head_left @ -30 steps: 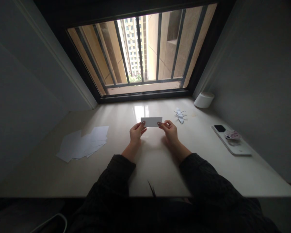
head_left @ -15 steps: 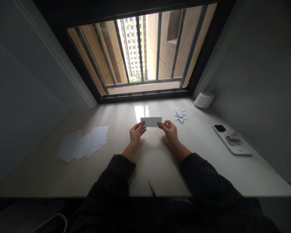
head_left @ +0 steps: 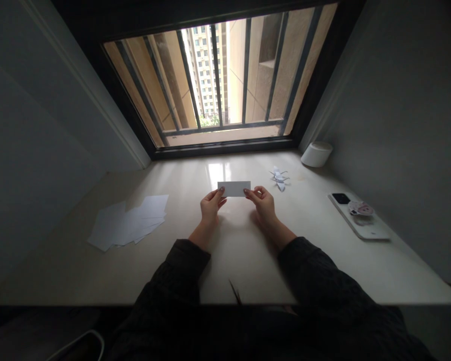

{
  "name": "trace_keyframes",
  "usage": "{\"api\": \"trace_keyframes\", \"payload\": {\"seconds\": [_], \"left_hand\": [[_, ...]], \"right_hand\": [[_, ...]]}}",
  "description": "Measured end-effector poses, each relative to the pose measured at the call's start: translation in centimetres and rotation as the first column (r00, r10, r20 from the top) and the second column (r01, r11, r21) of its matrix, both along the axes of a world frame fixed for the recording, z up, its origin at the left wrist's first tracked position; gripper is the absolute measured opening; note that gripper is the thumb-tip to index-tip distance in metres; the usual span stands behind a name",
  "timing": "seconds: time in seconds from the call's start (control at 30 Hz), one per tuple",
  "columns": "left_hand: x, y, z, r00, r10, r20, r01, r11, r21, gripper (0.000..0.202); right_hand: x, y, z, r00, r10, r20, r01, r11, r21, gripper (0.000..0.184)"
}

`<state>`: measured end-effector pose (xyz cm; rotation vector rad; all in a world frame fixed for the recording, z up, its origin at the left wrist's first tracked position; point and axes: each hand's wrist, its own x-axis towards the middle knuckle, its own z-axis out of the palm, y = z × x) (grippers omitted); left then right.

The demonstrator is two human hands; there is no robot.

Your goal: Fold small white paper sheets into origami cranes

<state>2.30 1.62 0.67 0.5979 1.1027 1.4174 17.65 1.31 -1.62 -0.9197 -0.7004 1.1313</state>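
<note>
one strip is held wide side across, its left end pinched in the left hand and its right end in the right hand, thumbs on the near face. it is over the middle of the table; whether its lower edge touches is hard to tell. loose sheets overlap to the left. a folded paper figure lies just beyond the right hand, a phone farther right.
</note>
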Motion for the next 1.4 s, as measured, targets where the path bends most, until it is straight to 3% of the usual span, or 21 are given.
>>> {"api": "trace_keyframes", "payload": {"seconds": [0.83, 0.97, 1.1, 1.27, 1.4], "left_hand": [[0.1, -0.1, -0.1, 1.0, 0.004, -0.015, -0.004, 1.0, 0.014, 0.039], [0.0, -0.1, -0.2, 0.986, -0.013, -0.166, 0.026, 0.997, 0.077, 0.037], [0.0, -0.2, -0.1, 0.911, -0.072, -0.405, 0.146, 0.977, 0.154, 0.031], [0.1, -0.2, -0.3, 0.894, -0.125, -0.431, 0.201, 0.971, 0.134, 0.032], [0.3, -0.1, -0.8, 0.92, -0.081, -0.383, 0.148, 0.978, 0.148, 0.033]], "right_hand": [[-0.1, 0.0, 0.1, 0.999, -0.034, 0.025, 0.034, 0.999, -0.006, 0.045], [0.3, 0.1, 0.2, 0.995, -0.085, 0.048, 0.084, 0.996, 0.012, 0.045], [1.3, 0.4, 0.6, 0.982, -0.137, 0.132, 0.135, 0.991, 0.026, 0.047], [2.3, 0.7, 0.6, 0.96, -0.136, 0.247, 0.132, 0.991, 0.031, 0.05], [2.1, 0.8, 0.4, 0.977, -0.09, 0.196, 0.087, 0.996, 0.022, 0.051]]}}
